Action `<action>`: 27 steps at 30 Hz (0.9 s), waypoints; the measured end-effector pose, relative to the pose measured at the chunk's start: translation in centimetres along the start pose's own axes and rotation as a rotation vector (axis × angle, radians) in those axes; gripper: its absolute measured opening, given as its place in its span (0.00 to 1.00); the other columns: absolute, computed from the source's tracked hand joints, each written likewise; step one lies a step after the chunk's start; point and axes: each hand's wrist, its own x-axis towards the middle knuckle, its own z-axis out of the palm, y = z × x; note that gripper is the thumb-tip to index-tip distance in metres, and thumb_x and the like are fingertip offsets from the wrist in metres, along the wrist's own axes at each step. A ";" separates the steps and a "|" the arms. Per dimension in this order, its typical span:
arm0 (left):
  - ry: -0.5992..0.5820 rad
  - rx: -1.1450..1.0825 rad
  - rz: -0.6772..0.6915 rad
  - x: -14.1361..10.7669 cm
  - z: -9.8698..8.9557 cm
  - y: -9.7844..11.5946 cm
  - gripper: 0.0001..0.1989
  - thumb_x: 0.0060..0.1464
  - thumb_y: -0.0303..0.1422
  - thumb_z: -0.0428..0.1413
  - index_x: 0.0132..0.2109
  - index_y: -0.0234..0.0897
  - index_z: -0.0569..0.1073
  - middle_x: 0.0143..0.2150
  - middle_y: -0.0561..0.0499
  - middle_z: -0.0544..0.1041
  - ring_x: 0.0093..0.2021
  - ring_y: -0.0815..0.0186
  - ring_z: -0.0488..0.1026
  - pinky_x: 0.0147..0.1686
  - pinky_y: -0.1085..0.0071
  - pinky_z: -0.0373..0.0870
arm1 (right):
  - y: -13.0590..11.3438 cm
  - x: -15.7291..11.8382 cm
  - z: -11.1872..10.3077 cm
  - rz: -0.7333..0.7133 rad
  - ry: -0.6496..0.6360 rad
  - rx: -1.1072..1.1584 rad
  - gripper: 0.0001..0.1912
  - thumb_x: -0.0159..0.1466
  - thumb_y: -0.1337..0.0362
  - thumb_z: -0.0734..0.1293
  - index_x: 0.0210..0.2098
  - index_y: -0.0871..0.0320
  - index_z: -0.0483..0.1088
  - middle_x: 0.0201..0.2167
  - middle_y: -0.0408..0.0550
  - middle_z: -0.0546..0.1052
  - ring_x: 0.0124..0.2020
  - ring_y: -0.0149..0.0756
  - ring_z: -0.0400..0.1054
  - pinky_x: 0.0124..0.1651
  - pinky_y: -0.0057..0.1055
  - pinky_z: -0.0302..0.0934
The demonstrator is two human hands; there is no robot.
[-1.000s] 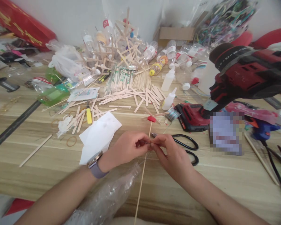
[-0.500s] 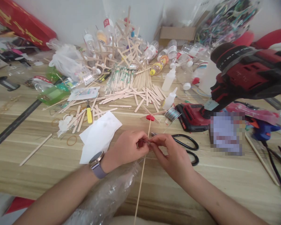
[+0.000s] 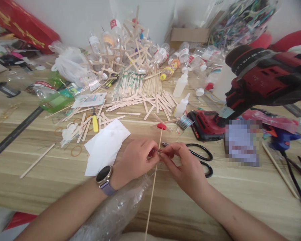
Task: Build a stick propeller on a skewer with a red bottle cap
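One thin, pale stick [image 3: 151, 201] — a red piece [image 3: 161, 126] at its far end.

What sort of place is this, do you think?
It looks like a craft or tinkering workspace, though whether home, school or workshop I can't tell. A red power drill stands among loose wooden sticks and plastic bottles on a table.
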 end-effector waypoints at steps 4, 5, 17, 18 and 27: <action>0.011 -0.009 0.007 -0.2 0.1 0.0 0.05 0.52 0.23 0.52 0.31 0.37 0.67 0.25 0.55 0.71 0.27 0.68 0.67 0.30 0.72 0.60 | -0.2 0.1 -0.1 0.071 -0.025 0.077 0.04 0.61 0.67 0.65 0.32 0.54 0.65 0.25 0.42 0.75 0.26 0.33 0.71 0.30 0.27 0.66; 0.008 -0.016 0.001 -0.2 0.1 0.0 0.05 0.52 0.23 0.52 0.31 0.38 0.66 0.25 0.55 0.71 0.27 0.68 0.67 0.29 0.72 0.60 | -0.2 0.2 0.0 0.097 -0.034 0.112 0.04 0.61 0.67 0.66 0.33 0.54 0.65 0.26 0.42 0.76 0.26 0.33 0.72 0.30 0.27 0.67; -0.059 -0.073 -0.023 -0.1 -0.1 0.1 0.06 0.57 0.26 0.50 0.31 0.38 0.67 0.27 0.55 0.72 0.28 0.68 0.68 0.30 0.73 0.61 | 0.0 0.6 -0.1 0.209 -0.148 0.316 0.06 0.64 0.64 0.62 0.36 0.56 0.70 0.27 0.46 0.80 0.27 0.35 0.76 0.31 0.29 0.68; -0.063 -0.081 -0.023 -0.2 -0.1 0.1 0.06 0.57 0.26 0.50 0.32 0.38 0.67 0.26 0.55 0.72 0.28 0.68 0.68 0.30 0.73 0.60 | 0.0 0.6 -0.1 0.210 -0.147 0.302 0.06 0.64 0.64 0.61 0.34 0.56 0.70 0.26 0.45 0.80 0.27 0.35 0.75 0.31 0.29 0.68; -0.006 -0.359 -0.326 -0.4 -0.8 -0.3 0.07 0.59 0.29 0.49 0.31 0.38 0.64 0.19 0.61 0.65 0.20 0.73 0.61 0.23 0.76 0.56 | 0.7 1.1 -0.5 0.334 -0.113 0.337 0.08 0.66 0.59 0.60 0.32 0.56 0.64 0.25 0.47 0.78 0.24 0.36 0.74 0.29 0.31 0.66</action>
